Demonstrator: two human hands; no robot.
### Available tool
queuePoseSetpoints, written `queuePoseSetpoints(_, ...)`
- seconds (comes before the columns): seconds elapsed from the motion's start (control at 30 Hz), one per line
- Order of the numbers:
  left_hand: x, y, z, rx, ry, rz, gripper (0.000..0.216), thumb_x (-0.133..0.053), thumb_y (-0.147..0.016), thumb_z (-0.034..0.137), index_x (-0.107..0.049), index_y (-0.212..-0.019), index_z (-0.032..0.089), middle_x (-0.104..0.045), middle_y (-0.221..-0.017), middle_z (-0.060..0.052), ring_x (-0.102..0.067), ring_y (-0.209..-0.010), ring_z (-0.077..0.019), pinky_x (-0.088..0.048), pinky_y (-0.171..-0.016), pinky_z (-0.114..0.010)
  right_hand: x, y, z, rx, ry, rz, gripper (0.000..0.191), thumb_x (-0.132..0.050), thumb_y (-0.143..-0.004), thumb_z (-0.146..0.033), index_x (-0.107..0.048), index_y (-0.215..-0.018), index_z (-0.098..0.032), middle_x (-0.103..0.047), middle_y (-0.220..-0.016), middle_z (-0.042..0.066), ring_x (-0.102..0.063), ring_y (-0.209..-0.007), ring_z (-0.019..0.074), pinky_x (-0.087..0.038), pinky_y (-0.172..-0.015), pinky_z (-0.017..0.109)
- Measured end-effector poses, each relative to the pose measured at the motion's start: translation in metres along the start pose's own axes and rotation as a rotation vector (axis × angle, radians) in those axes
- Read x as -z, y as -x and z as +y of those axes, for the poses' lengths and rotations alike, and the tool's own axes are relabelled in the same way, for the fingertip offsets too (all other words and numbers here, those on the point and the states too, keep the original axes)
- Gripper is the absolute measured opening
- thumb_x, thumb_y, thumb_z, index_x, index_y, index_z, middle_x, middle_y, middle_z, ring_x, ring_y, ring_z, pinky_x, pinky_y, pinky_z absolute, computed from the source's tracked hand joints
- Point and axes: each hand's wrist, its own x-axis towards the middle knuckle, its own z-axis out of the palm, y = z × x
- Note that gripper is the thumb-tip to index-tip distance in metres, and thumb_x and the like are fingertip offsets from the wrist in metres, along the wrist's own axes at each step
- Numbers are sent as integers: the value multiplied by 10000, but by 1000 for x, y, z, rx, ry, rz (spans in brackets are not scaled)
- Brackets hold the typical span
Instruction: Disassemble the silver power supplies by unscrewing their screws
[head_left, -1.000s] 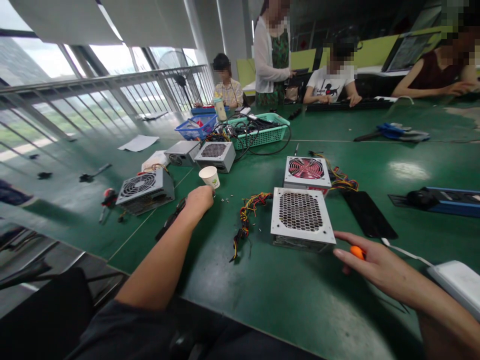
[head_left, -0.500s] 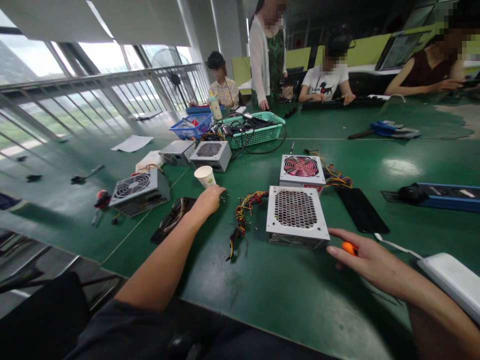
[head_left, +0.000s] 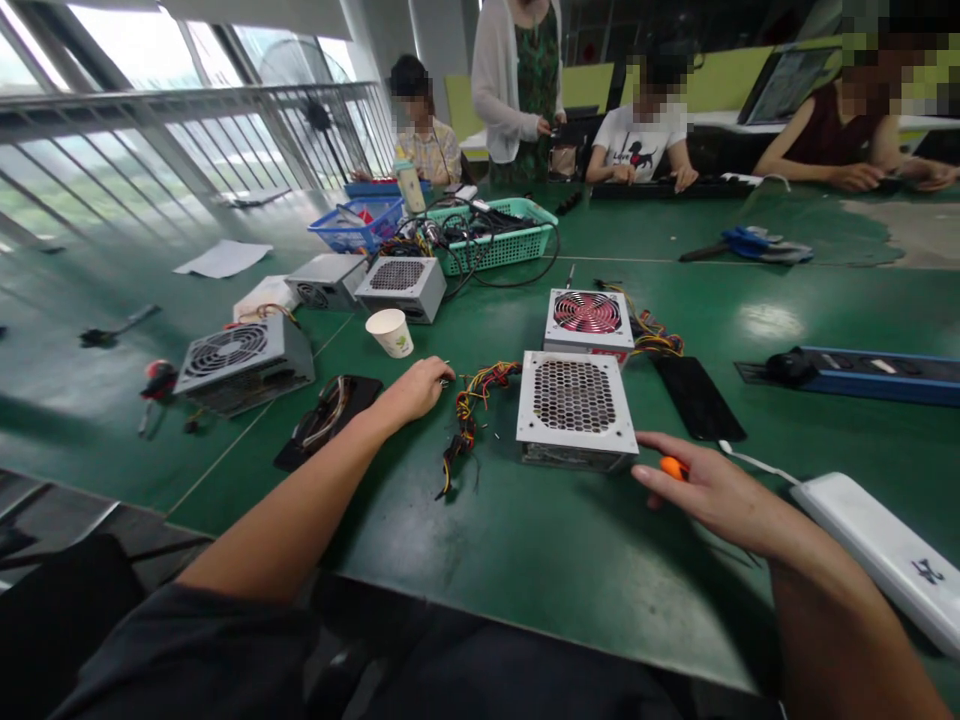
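My left hand (head_left: 417, 390) rests on the green table with its fingers drawn together over a few tiny metal screws (head_left: 445, 381). A white paper cup (head_left: 391, 334) stands just behind it. In my right hand (head_left: 709, 485) an orange-handled screwdriver (head_left: 673, 467) lies against the palm, its thin shaft pointing back under the wrist. The thumb and index finger reach toward the near right corner of a power supply unit (head_left: 576, 400) with a honeycomb grille. Its bundle of coloured cables (head_left: 469, 410) spreads out to the left, between my hands.
Behind stands a power supply with a red fan (head_left: 587, 312). Left are another power supply (head_left: 247, 360), a red-handled screwdriver (head_left: 157, 383) and a dark case with cables (head_left: 328, 420). Right lie a black phone (head_left: 697, 397) and white power strip (head_left: 874, 550). A green basket (head_left: 501, 245) and several people are beyond.
My left hand has shifted away from the cup, toward the cables, and its fingers have closed over the screws. My right hand stays beside the power supply. The view has shifted slightly.
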Motion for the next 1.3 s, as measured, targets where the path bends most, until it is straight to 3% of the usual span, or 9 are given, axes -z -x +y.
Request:
queuePoseSetpoints(0.2,-6,7,33,-21,48,-37,314,-413,-881,76,-664,-1045,169,-658,-1090,-107,-605,-1059,-229,-505,-1006,-375,1,-3,3,15,-9,-8,617,-587,-923,-525,-552,-1451,-208,-757,-912,34,-712,-750,215,-567,-739,357)
queuePoseSetpoints(0.4,-7,14,48,7,103,40,313,-375,-930,93,-666,-1028,154,-667,-1057,-108,-619,-1017,-211,-521,-970,-352,-1,-3,1,23,-22,-16,599,-581,-931,-525,-562,-1434,-201,-763,-1014,56,-716,-737,197,-568,-749,351)
queuePoseSetpoints(0.63,6,13,36,72,218,115,314,-427,-926,136,-694,-1086,176,-713,-1129,-63,-657,-1078,-189,-518,-1007,-333,15,12,-11,-71,227,155,745,-513,-895,-695,-571,-1422,-171,-756,-768,49,-719,-785,281,-541,-787,441)
queuePoseSetpoints(0.7,15,6,28,101,180,89,316,-448,-926,152,-708,-1104,174,-722,-1145,-65,-663,-1087,-196,-515,-1018,-334,20,16,-19,-86,296,223,762,-494,-880,-733,-592,-1403,-187,-771,-815,76,-726,-842,317,-538,-807,473)
queuePoseSetpoints(0.83,34,-16,13,153,-68,-95,370,-569,-892,186,-697,-1239,174,-682,-1283,-94,-643,-1171,-224,-481,-1062,-313,23,17,-37,-66,398,309,778,-497,-847,-772,-627,-1362,-203,-779,-1034,133,-726,-961,369,-556,-809,500)
queuePoseSetpoints(0.97,31,-25,8,203,-186,-103,403,-521,-895,124,-700,-1256,113,-665,-1257,-182,-640,-1168,-286,-468,-1064,-382,25,-4,-48,14,510,319,765,-494,-863,-751,-629,-1351,-176,-712,-1263,165,-703,-1064,373,-549,-916,523)
queuePoseSetpoints(1.07,21,-21,9,194,-203,-80,427,-422,-926,93,-705,-1246,73,-654,-1227,-218,-643,-1147,-293,-476,-1047,-405,34,-30,-59,26,608,267,828,-490,-871,-730,-609,-1371,-80,-690,-1280,227,-688,-1093,397,-530,-965,550)
queuePoseSetpoints(1.17,18,-17,8,121,-154,-91,392,-437,-963,160,-724,-1223,96,-669,-1230,-168,-635,-1160,-250,-467,-1071,-337,46,-50,-80,23,706,267,816,-491,-865,-731,-641,-1355,-96,-718,-1214,226,-697,-1024,422,-524,-932,591)
queuePoseSetpoints(1.3,23,-15,6,12,-59,-127,342,-507,-966,217,-729,-1218,155,-688,-1230,-86,-636,-1149,-189,-458,-1075,-260,53,-62,-113,109,703,373,765,-506,-855,-742,-661,-1347,-177,-750,-1137,177,-708,-955,394,-540,-848,561)
